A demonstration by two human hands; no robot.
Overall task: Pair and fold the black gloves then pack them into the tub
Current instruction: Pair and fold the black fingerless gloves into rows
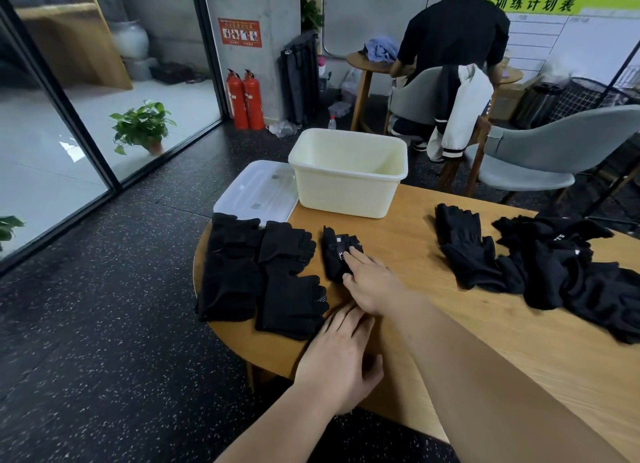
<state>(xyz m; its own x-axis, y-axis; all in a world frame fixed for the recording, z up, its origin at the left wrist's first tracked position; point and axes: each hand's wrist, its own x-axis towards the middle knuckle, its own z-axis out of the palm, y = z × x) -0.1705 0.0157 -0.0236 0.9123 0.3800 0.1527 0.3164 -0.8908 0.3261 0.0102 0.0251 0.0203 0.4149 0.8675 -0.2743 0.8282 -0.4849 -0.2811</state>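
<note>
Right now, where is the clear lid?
Head view: the clear lid lies at the far-left edge of the table, just left of the cream tub, behind the folded gloves.

An office or training room: a wall schedule [540, 3] at 1 o'clock, fire extinguishers [252, 99] at 11, glass partition [69, 151] at 10, grey chair [554, 144] at 2.
</note>
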